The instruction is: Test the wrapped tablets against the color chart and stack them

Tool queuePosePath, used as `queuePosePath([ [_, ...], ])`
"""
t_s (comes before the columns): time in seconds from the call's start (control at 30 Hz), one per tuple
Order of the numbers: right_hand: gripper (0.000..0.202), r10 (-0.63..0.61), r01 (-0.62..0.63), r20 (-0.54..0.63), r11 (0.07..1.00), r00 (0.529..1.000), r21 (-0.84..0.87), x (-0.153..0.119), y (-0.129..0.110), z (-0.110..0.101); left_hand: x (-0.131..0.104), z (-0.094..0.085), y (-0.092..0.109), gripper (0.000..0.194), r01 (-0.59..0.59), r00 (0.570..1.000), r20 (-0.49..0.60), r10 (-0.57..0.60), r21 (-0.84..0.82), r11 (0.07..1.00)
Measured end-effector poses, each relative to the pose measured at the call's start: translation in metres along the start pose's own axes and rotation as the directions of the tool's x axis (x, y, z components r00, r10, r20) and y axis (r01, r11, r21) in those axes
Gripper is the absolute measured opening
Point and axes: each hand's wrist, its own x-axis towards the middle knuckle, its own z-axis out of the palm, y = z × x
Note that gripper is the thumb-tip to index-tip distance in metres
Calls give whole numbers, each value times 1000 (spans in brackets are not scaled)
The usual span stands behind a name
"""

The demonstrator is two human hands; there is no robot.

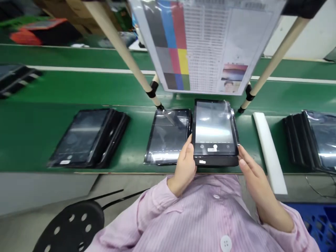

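Observation:
Between my two hands is a black tablet (pixel 214 120) with a lit screen; a bright picture fills most of it, with round buttons along the lower edge. My left hand (pixel 184 168) grips its lower left edge, thumb along the side. On the lower right edge, my right hand (pixel 252 171) holds it with thumb and fingers closed. Just left of it, a second tablet (pixel 168 136) with a dark, glossy screen lies flat on the green bench. The held tablet hides what lies beneath it.
A printed colour chart (pixel 204 45) hangs from a pole frame over the bench (pixel 141 140). Stacked tablets (pixel 81 134) lie to the left, more tablets (pixel 322 140) to the right. A white foam strip (pixel 269 152) overhangs the front edge. A black stool (pixel 70 227) stands lower left.

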Motion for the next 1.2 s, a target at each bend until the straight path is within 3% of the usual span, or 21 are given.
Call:
queuePosePath([
  [0.1,95,-6,6,-69,1000,998,3,-7,2,-1,-3,0,-11,56,-68,998,7,68,116,991],
  [0.3,82,-211,164,-183,956,960,-243,2,6,4,3,8,-13,54,-222,975,30,220,204,954],
  [0.5,72,-235,188,-216,958,948,-215,23,12,-1,2,16,-13,47,-241,970,51,238,329,913],
  [0.67,58,-344,274,-159,896,925,-348,22,11,-8,-1,-3,-20,45,-238,971,111,212,332,913],
  [0.77,51,-448,281,-178,774,876,-567,38,18,-35,-7,-19,-12,48,-293,954,177,243,364,884],
  [0.83,53,-520,172,-244,627,818,-760,56,34,-64,-11,-26,3,57,-453,890,274,363,455,767],
  [0.87,56,-524,90,-246,535,815,-840,64,45,-81,-14,-27,13,61,-558,830,353,433,513,652],
  [0.93,60,-416,-20,-192,383,889,-923,75,69,-113,-17,-27,30,62,-731,676,547,494,582,356],
  [1.0,58,-354,-21,-153,350,923,-936,74,84,-138,-18,-22,42,54,-801,573,689,443,586,124],
  [1.07,57,-437,27,-162,395,885,-918,62,84,-155,-17,-17,47,46,-810,553,746,373,585,30],
  [1.13,58,-559,132,-146,426,817,-895,45,66,-162,-14,-12,48,43,-812,546,767,336,583,-13],
  [1.2,54,-610,295,-15,404,792,-866,28,40,-162,-10,-8,49,40,-824,526,792,311,565,-46],
])
